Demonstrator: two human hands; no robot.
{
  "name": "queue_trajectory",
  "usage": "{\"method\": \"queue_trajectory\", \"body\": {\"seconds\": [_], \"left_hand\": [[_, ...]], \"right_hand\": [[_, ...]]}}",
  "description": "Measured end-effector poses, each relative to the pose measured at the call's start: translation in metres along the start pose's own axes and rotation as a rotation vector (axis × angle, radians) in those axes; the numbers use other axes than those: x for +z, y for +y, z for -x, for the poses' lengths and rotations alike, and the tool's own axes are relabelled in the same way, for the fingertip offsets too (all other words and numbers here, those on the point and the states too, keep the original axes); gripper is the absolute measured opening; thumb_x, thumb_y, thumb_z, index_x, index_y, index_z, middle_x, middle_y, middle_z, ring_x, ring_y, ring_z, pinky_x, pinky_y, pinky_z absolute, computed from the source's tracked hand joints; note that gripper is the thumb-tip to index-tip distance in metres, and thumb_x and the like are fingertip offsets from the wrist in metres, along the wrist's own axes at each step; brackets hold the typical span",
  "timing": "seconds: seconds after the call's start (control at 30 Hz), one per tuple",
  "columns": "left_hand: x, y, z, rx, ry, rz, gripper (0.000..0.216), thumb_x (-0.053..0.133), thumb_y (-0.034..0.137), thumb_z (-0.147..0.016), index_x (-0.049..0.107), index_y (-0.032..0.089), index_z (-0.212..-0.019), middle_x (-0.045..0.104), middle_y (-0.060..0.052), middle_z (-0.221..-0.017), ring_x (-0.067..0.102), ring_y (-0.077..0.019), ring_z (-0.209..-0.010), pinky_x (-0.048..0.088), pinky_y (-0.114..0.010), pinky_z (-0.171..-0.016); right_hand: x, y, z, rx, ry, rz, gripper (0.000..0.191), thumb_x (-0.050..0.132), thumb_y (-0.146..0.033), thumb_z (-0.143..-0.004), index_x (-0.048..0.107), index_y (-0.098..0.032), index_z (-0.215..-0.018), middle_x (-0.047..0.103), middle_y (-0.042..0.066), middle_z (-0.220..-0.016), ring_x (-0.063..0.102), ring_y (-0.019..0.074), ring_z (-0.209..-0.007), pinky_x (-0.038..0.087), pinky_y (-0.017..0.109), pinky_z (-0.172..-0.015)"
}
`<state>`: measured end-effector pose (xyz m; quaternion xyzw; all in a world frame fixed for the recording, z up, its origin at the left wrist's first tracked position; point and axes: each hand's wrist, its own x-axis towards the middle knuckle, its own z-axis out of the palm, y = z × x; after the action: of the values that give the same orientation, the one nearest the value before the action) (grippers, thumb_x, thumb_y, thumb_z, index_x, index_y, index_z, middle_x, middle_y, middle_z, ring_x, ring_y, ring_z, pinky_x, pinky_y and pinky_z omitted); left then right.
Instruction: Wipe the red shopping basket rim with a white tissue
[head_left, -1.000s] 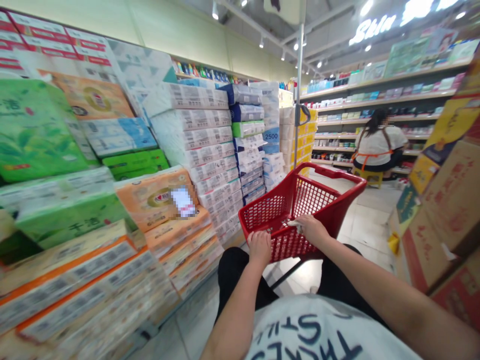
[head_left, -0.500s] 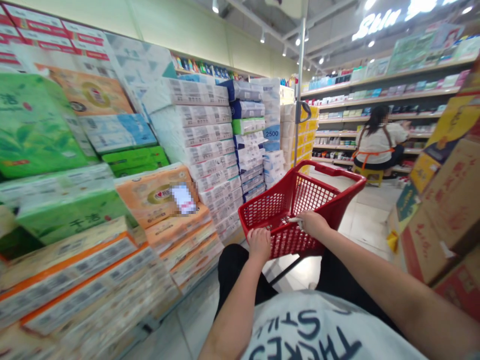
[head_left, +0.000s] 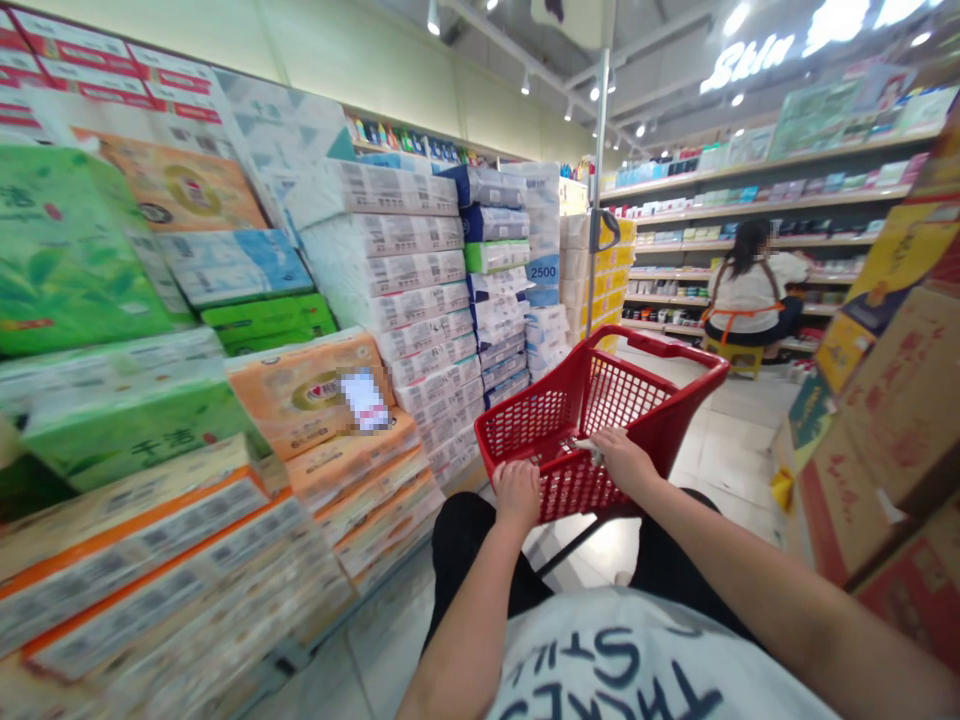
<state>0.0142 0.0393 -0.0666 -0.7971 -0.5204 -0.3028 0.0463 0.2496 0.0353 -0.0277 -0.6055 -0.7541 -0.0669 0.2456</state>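
Observation:
A red plastic shopping cart with perforated basket walls stands before my knees. My left hand is closed over the basket's near rim, close to its left corner. Farther right on the same rim is my right hand, its fingers pinching a small white cloth or tissue against the edge. Part of the cloth is hidden by the fingers. Some small detail shows inside the basket near the cloth, too small to name.
Stacked tissue packs line the left side, with a phone on an orange pack. Cardboard boxes rise at right. A metal pole stands behind the cart. Another person sits on a yellow stool by the shelves.
My right hand, with the white cloth, has shifted slightly at the near rim. My left hand keeps its place on the rim. The seated person's arm has moved a little.

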Motion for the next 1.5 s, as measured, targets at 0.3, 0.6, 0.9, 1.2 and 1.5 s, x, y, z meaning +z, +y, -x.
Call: {"method": "queue_trajectory", "body": {"seconds": [0.3, 0.6, 0.9, 1.2, 1.5], "left_hand": [[0.000, 0.000, 0.000, 0.002, 0.000, -0.002, 0.030, 0.033, 0.023, -0.097, 0.059, 0.021, -0.083, 0.066, -0.003, -0.090, 0.056, -0.0184, -0.095, 0.030, -0.039, -0.103], [0.000, 0.000, -0.001, 0.009, 0.006, -0.001, 0.029, 0.034, 0.022, -0.097, 0.059, 0.021, -0.084, 0.066, -0.002, -0.090, 0.056, -0.0182, -0.095, 0.030, -0.040, -0.102], [-0.001, 0.001, 0.000, 0.010, 0.017, 0.008, 0.028, 0.034, 0.023, -0.097, 0.059, 0.021, -0.083, 0.066, -0.002, -0.090, 0.056, -0.0178, -0.094, 0.030, -0.039, -0.102], [-0.001, 0.001, 0.000, 0.024, 0.015, 0.006, 0.028, 0.035, 0.021, -0.096, 0.059, 0.021, -0.083, 0.065, -0.003, -0.088, 0.056, -0.0181, -0.093, 0.031, -0.039, -0.100], [0.000, 0.000, 0.000, 0.019, 0.011, -0.005, 0.028, 0.034, 0.022, -0.097, 0.059, 0.022, -0.083, 0.066, -0.002, -0.089, 0.056, -0.0181, -0.093, 0.031, -0.039, -0.101]], "right_hand": [[-0.011, -0.007, 0.002, 0.014, -0.030, -0.031, 0.033, 0.047, -0.005, -0.080, 0.066, -0.015, -0.104, 0.066, 0.009, -0.110, 0.056, 0.0186, -0.102, 0.041, 0.030, -0.094], [-0.018, -0.017, -0.021, 0.187, -0.228, 0.056, 0.017, 0.055, -0.010, -0.079, 0.069, -0.016, -0.084, 0.069, 0.009, -0.085, 0.062, 0.0202, -0.082, 0.044, 0.028, -0.073], [-0.015, -0.016, -0.011, 0.146, -0.237, 0.093, 0.018, 0.052, -0.013, -0.083, 0.068, -0.016, -0.091, 0.067, 0.009, -0.094, 0.059, 0.0206, -0.088, 0.042, 0.029, -0.077], [-0.007, -0.015, -0.009, 0.063, -0.174, 0.094, 0.020, 0.054, -0.011, -0.081, 0.066, -0.015, -0.096, 0.067, 0.009, -0.100, 0.059, 0.0198, -0.093, 0.040, 0.028, -0.086], [0.001, -0.023, -0.001, -0.020, -0.063, 0.052, 0.028, 0.050, -0.009, -0.085, 0.063, -0.015, -0.109, 0.063, 0.011, -0.117, 0.054, 0.0201, -0.110, 0.037, 0.030, -0.097]]}}
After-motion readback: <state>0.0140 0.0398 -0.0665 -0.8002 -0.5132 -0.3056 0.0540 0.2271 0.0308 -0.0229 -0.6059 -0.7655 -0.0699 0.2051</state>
